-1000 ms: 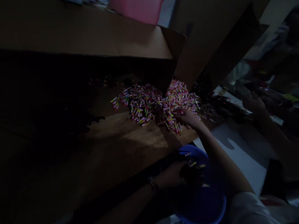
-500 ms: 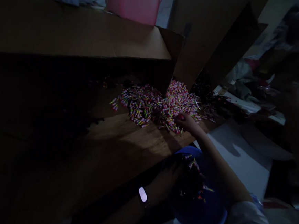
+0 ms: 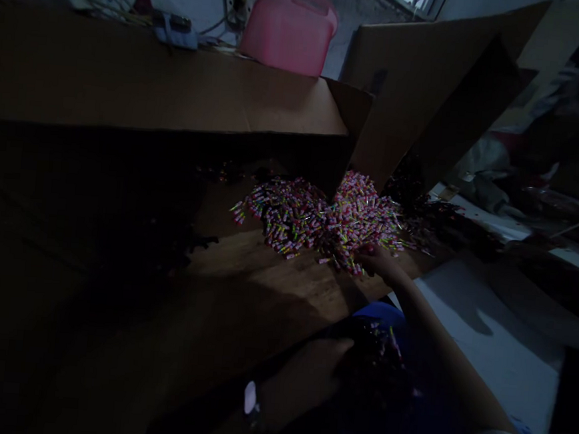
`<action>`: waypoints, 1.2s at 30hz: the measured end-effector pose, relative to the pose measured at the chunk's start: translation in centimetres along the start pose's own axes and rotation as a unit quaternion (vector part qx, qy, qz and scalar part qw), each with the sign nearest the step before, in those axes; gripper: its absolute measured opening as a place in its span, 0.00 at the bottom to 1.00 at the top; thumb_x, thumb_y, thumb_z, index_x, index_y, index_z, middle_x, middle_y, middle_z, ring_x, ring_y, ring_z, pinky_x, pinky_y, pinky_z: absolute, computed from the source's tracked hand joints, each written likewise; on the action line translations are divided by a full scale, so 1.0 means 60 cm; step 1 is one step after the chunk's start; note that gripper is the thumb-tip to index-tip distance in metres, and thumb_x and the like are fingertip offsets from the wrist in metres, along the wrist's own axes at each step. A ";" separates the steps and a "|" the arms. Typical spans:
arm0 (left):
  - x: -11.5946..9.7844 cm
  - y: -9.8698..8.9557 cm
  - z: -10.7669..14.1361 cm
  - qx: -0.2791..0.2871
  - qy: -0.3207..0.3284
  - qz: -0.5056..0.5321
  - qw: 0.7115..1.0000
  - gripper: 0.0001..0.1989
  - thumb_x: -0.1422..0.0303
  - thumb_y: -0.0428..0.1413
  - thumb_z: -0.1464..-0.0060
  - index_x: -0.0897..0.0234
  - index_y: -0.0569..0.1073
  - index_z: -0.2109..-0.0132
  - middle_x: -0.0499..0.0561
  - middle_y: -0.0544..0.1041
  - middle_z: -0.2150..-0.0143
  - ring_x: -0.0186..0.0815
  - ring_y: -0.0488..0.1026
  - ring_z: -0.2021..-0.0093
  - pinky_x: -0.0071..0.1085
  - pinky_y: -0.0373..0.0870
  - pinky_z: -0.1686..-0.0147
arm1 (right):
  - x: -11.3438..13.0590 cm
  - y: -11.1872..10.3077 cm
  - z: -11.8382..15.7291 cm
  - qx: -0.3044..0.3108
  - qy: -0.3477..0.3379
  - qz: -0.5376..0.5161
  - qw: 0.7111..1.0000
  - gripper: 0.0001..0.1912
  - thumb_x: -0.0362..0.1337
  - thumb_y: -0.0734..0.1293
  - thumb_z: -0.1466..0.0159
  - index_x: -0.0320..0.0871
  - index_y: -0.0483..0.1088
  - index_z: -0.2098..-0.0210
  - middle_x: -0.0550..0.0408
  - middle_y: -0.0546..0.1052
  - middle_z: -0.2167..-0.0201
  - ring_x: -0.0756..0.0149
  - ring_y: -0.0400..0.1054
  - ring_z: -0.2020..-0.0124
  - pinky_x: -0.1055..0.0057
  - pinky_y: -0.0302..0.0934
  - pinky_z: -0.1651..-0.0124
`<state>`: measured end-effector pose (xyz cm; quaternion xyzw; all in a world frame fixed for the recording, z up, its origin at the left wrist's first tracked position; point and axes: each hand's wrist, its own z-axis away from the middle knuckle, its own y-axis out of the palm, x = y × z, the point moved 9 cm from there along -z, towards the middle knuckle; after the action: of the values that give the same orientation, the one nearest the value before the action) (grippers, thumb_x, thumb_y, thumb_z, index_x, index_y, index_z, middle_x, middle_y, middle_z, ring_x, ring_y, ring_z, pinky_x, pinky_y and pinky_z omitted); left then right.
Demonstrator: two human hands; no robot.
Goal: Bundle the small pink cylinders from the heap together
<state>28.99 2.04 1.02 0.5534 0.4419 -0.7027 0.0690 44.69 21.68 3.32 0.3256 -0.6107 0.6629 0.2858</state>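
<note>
A heap of small pink, white and yellow-green tube-like pieces lies on the wooden tabletop. At its near right edge is my right hand, fingers curled down against the pieces; what they pinch is too dark to make out. Below, a blue basin holds dark pieces with a few coloured ones among them. My left hand, with a lit wristband, reaches over the basin's left side. Its thumb points right, while the other fingers are lost in shadow.
A cardboard box opens toward me on the left, its inside very dark. Another cardboard piece stands behind the heap. A pink plastic container sits on top. White sheets lie at right, near dark clutter.
The view has tilted up and turned left, so the scene sits lower and further right. My right hand stays at the heap's edge. My left hand remains at the basin, its thumb now showing.
</note>
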 end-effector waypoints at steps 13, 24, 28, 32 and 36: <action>0.035 0.149 -0.049 0.020 0.028 -0.033 0.999 0.17 0.80 0.45 0.45 0.65 0.70 0.51 0.54 0.70 0.49 0.38 0.65 0.50 0.37 0.62 0.47 | 0.043 0.132 -0.037 0.070 -0.138 0.241 0.958 0.05 0.34 0.65 0.43 0.41 0.73 0.67 0.48 0.76 0.62 0.61 0.68 0.63 0.73 0.57 0.62; 0.009 0.186 -0.059 0.040 0.101 -0.216 0.970 0.42 0.55 0.56 0.48 0.69 0.48 0.34 0.64 0.47 0.32 0.53 0.42 0.33 0.49 0.44 0.38 | 0.054 0.009 -0.005 -0.042 -0.132 0.166 0.976 0.13 0.42 0.66 0.42 0.38 0.69 0.62 0.52 0.73 0.71 0.64 0.67 0.70 0.72 0.59 0.67; 0.037 0.146 -0.050 -0.013 -0.048 -0.342 0.938 0.21 0.73 0.47 0.41 0.76 0.63 0.42 0.70 0.62 0.40 0.55 0.57 0.39 0.53 0.51 0.42 | 0.028 -0.013 0.006 -0.053 -0.082 -0.024 0.995 0.20 0.47 0.68 0.46 0.41 0.68 0.59 0.58 0.70 0.74 0.68 0.65 0.75 0.73 0.60 0.73; 0.037 0.145 -0.049 0.059 -0.043 -0.372 0.925 0.15 0.81 0.45 0.44 0.78 0.73 0.55 0.67 0.74 0.56 0.49 0.70 0.53 0.46 0.60 0.49 | 0.016 -0.011 0.016 -0.066 -0.047 -0.124 0.989 0.24 0.46 0.69 0.49 0.41 0.68 0.55 0.62 0.68 0.76 0.72 0.62 0.78 0.75 0.59 0.76; 0.015 0.086 -0.042 0.032 -0.062 -0.367 0.928 0.12 0.81 0.47 0.46 0.76 0.74 0.60 0.63 0.75 0.64 0.46 0.71 0.60 0.42 0.64 0.55 | 0.028 0.002 0.029 -0.025 -0.038 -0.177 0.983 0.23 0.44 0.69 0.48 0.42 0.68 0.55 0.63 0.67 0.79 0.73 0.61 0.80 0.76 0.59 0.78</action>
<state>33.49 1.06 -2.54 0.3099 0.5863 -0.7255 -0.1839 43.67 19.93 4.63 0.4457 -0.5705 0.5734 0.3836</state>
